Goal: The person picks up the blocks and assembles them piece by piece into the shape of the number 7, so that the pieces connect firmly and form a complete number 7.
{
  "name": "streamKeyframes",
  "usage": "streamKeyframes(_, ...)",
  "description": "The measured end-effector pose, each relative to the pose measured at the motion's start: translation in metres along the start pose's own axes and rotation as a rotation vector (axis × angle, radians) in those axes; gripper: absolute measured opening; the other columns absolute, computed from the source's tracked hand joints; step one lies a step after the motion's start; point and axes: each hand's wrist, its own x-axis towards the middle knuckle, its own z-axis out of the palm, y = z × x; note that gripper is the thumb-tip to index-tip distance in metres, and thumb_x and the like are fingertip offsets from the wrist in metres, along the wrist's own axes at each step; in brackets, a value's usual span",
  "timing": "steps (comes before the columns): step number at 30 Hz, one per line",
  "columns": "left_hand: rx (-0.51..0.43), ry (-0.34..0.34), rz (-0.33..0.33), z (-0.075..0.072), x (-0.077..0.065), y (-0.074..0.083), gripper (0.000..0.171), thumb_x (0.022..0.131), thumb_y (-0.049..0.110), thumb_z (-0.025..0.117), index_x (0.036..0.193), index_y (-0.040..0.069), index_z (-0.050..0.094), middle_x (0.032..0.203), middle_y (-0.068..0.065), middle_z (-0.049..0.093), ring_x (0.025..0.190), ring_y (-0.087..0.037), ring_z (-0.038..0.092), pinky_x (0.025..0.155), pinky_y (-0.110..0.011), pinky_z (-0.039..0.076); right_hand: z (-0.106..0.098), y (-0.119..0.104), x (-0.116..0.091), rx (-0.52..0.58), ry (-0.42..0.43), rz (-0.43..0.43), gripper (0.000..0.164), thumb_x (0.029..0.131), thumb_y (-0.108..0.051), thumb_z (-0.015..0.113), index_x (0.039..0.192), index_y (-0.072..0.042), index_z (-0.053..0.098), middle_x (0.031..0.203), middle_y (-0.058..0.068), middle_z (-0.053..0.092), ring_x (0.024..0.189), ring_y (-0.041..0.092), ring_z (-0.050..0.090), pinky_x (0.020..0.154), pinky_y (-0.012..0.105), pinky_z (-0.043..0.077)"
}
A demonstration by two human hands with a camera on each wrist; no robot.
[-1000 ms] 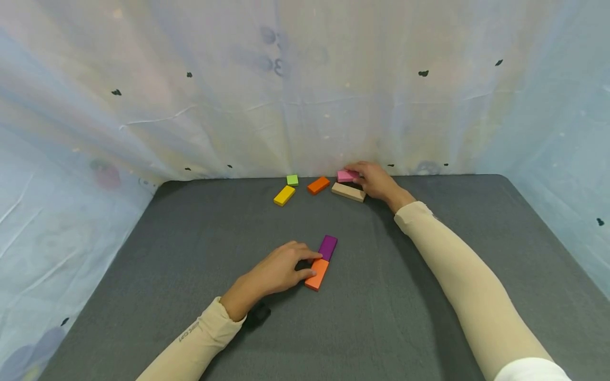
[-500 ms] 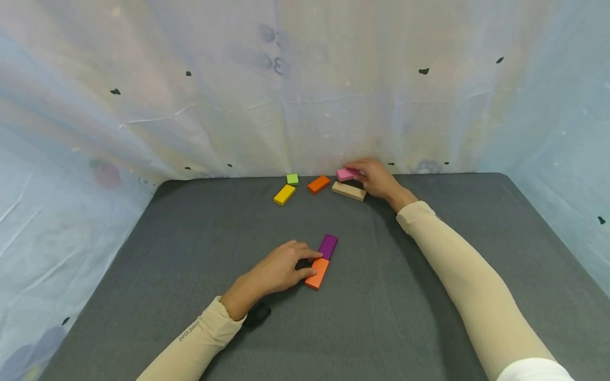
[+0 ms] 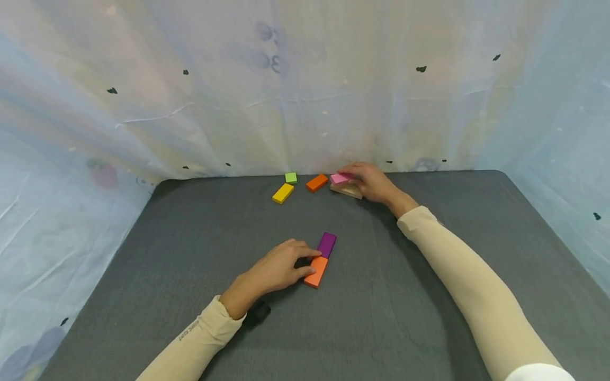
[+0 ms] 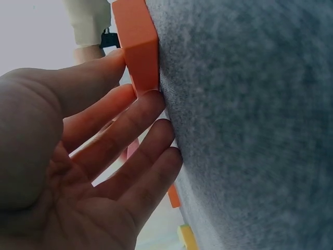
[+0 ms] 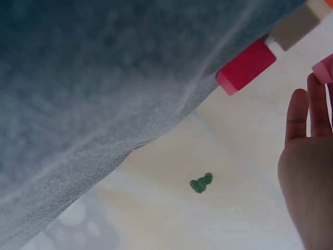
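Note:
At the back of the table my right hand [image 3: 374,182] pinches a pink block [image 3: 341,179] between thumb and fingers, holding it tilted above a plain wooden block [image 3: 348,191], which it partly covers. In the right wrist view the pink block [image 5: 325,69] shows only at the right edge. Nearer me, my left hand [image 3: 281,267] touches an orange block [image 3: 316,272] with the thumb and forefinger, its fingers extended. A purple block [image 3: 326,244] lies end to end with the orange one. In the left wrist view the thumb meets one side of the orange block [image 4: 140,47].
A yellow block [image 3: 283,193], a green block [image 3: 290,178] and a darker orange block [image 3: 316,183] lie near the table's back edge. The right wrist view also has a crimson block [image 5: 247,67] beside the wooden one. A pale printed curtain [image 3: 305,106] hangs behind the grey table [image 3: 190,248].
My right hand has lifted the pink block and shifted it slightly left and towards me, over the wooden block. My left hand has stayed at the orange block.

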Motion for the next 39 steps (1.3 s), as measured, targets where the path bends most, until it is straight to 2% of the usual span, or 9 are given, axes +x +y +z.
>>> streamKeyframes(8, -0.001, 0.006, -0.003, -0.001, -0.002, 0.0, 0.039, 0.094, 0.026, 0.07, 0.132, 0.02, 0.066, 0.116, 0.002, 0.067, 0.108, -0.015, 0.057, 0.096, -0.039, 0.05, -0.001, -0.01, -0.011, 0.026, -0.018, 0.012, 0.036, 0.098, -0.003, 0.06, 0.133, -0.005, 0.063, 0.131, 0.016, 0.063, 0.12, 0.033, 0.058, 0.103, 0.052, 0.045)
streamKeyframes(13, 0.005, 0.005, -0.005, -0.002, -0.002, -0.001, 0.039, 0.094, 0.027, 0.07, 0.132, 0.021, 0.066, 0.117, 0.002, 0.067, 0.109, -0.015, 0.057, 0.097, -0.039, 0.05, -0.002, -0.016, -0.017, 0.029, -0.026, 0.038, 0.035, 0.098, -0.002, 0.059, 0.132, -0.01, 0.064, 0.132, 0.014, 0.063, 0.121, 0.033, 0.057, 0.105, 0.052, 0.044)
streamKeyframes(20, 0.004, -0.008, 0.002, -0.001, -0.002, -0.001, 0.039, 0.093, 0.027, 0.071, 0.132, 0.022, 0.066, 0.117, 0.002, 0.067, 0.11, -0.016, 0.058, 0.098, -0.041, 0.049, 0.0, -0.021, -0.025, 0.043, -0.088, 0.073, 0.036, 0.099, -0.006, 0.058, 0.135, -0.012, 0.062, 0.137, 0.012, 0.06, 0.131, 0.031, 0.052, 0.111, 0.052, 0.04)
streamKeyframes(32, 0.013, -0.004, 0.003, 0.0, -0.002, 0.001, 0.039, 0.093, 0.027, 0.072, 0.131, 0.022, 0.067, 0.117, 0.002, 0.067, 0.111, -0.017, 0.058, 0.097, -0.041, 0.05, 0.0, -0.031, -0.035, 0.071, -0.131, 0.042, 0.035, 0.1, -0.006, 0.057, 0.134, -0.012, 0.063, 0.137, 0.009, 0.061, 0.13, 0.029, 0.053, 0.108, 0.051, 0.042)
streamKeyframes(39, -0.007, -0.019, -0.019, -0.003, 0.0, 0.003, 0.038, 0.092, 0.028, 0.073, 0.129, 0.023, 0.068, 0.117, 0.003, 0.068, 0.111, -0.017, 0.058, 0.099, -0.041, 0.049, -0.001, -0.038, -0.038, 0.094, -0.175, 0.037, 0.035, 0.1, -0.004, 0.057, 0.132, -0.014, 0.064, 0.139, 0.01, 0.06, 0.13, 0.029, 0.054, 0.109, 0.051, 0.042)
